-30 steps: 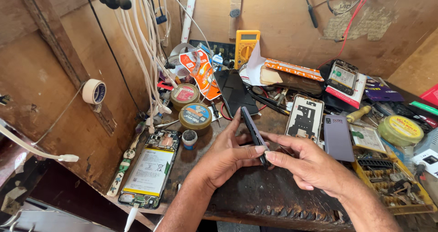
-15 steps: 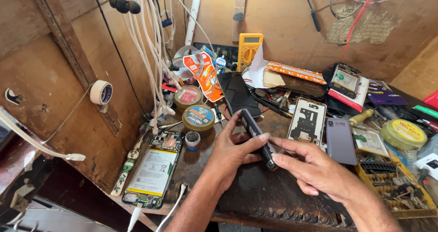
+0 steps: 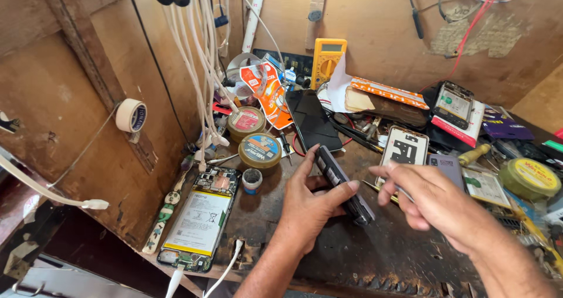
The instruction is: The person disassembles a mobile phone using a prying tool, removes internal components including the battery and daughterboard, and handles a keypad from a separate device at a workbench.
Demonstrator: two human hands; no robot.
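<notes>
Two hands over cluttered repair bench (image 3: 375,257): left hand (image 3: 311,201) clamped on dark phone (image 3: 342,183), held edge-up above bench; right hand (image 3: 437,201) just beside, fingers loosely curled, apparently empty. Steady left grip best, thumb clear of edge.

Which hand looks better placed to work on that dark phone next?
Probably the right hand: it hovers open beside the dark phone, touching nothing I can see. The left hand is already occupied, gripping the phone tilted on edge above the workbench.

right hand (image 3: 437,207) now off phone (image 3: 343,183)
</notes>
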